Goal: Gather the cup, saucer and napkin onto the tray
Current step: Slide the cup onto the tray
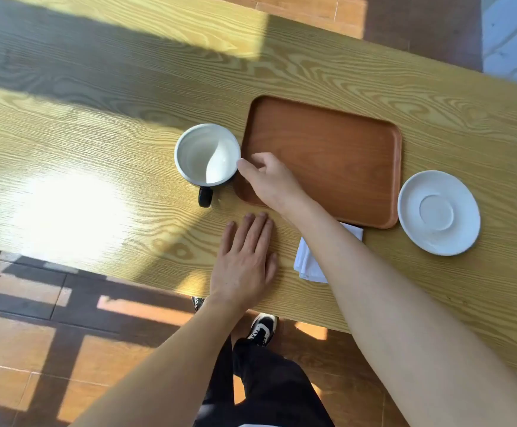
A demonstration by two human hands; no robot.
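A black cup (207, 154) with a white inside stands on the wooden table just left of the brown wooden tray (337, 155), its handle toward me. My right hand (269, 180) reaches across the tray's near left corner, its fingertips touching the cup's right rim, with no grip visible. My left hand (244, 263) lies flat and open on the table near the front edge. A white saucer (438, 212) sits on the table right of the tray. A folded white napkin (308, 260) lies below the tray, partly hidden under my right forearm.
The table (97, 167) has a front edge close to my body and a right end just past the saucer. Strong sunlight glares on its left part. Below the edge I see a tiled floor and my legs and shoes.
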